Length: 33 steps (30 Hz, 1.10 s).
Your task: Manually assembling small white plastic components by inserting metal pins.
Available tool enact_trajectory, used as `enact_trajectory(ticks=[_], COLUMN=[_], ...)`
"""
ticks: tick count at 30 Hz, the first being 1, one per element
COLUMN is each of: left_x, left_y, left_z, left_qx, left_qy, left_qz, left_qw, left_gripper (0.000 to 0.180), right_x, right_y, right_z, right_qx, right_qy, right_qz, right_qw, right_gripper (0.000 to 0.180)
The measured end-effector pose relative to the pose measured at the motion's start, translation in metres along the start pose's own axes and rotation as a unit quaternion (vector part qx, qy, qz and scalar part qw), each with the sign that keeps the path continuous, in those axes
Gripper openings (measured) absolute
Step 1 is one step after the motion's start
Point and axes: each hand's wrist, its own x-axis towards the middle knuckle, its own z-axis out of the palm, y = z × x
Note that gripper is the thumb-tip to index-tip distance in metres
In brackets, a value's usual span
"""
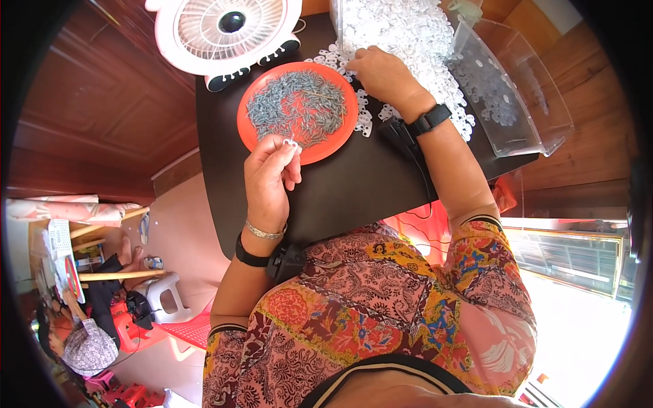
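Observation:
My left hand [269,170] pinches a small white plastic clip [291,144] between thumb and fingertips, just above the near rim of a round orange-red plate [330,148]. Spread over the plate are many small grey screws [269,102], with a thin yellowish stick [320,94] lying among them. Beyond the plate's right side, my right hand [386,73] is at the edge of a big heap of white plastic clips [401,30]. Its fingers are bent together, tips down among the loose clips; whatever they hold is hidden.
A pink-and-white fan [231,22] stands at the back left of the dark table [326,197]. A clear plastic bin [537,109] lies at the right, with white clips inside. A black device with a cable [401,139] rests near my right wrist. Another person [88,347] sits far left.

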Motion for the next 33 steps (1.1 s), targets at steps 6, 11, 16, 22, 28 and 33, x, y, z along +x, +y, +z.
enact_trajectory(ticks=[6, 11, 16, 22, 28, 33], left_x=[0.000, 0.000, -0.002, -0.001, 0.000, 0.000], left_y=[0.000, 0.000, 0.000, -0.002, -0.003, -0.002], left_z=[0.000, -0.001, -0.002, -0.003, -0.004, -0.002], left_qx=[-0.007, -0.009, -0.029, -0.049, -0.076, -0.059], left_qy=[-0.002, 0.004, -0.004, -0.014, -0.021, -0.003], left_qz=[0.004, 0.005, 0.016, 0.044, 0.063, 0.072], left_qw=[1.000, 1.000, 0.999, 0.998, 0.995, 0.996], left_gripper=[0.016, 0.017, 0.017, 0.019, 0.018, 0.017], right_x=[-0.006, -0.001, -0.002, -0.010, -0.013, -0.014], right_y=[0.013, 0.002, -0.042, -0.078, -0.092, -0.090], right_z=[-0.002, -0.012, -0.040, -0.041, -0.034, -0.032], right_qx=[0.052, 0.362, 0.662, 0.753, 0.754, 0.723], right_qy=[-0.011, -0.009, -0.124, -0.152, -0.151, -0.162], right_qz=[0.013, 0.065, 0.078, 0.030, 0.006, 0.017], right_qw=[0.999, 0.930, 0.735, 0.640, 0.640, 0.672], right_gripper=[0.014, 0.016, 0.020, 0.020, 0.013, 0.011])
